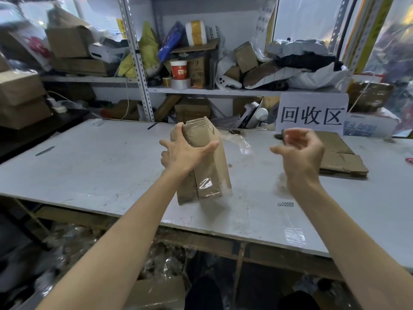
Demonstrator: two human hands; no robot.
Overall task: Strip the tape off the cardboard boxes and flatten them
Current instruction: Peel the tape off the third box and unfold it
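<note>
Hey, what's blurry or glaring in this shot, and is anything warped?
Head view: the right hand is motion-blurred; the left hand gripping the cardboard box is sharp; glare streaks the clear tape low on the box; the wide lens slants the shelf posts.

Cool, even white light fills the workroom, bright across the grey table (pixel 89 166) around both hands and falling off to gloom below its near edge, under the forearms. The left hand (pixel 185 153) is fairly sharp; the right hand (pixel 299 151) is smeared by motion blur, its fingers ghosted. Below the left hand, clear tape (pixel 205 183) on the cardboard box (pixel 210 171) throws a white squiggle of glare; another sheen lies on film (pixel 295 237) below the right wrist. Shadows are soft and faint. Beyond the hands the shelf uprights (pixel 136 59) lean and bow with the wide lens, and the far corners dissolve into blur.
</note>
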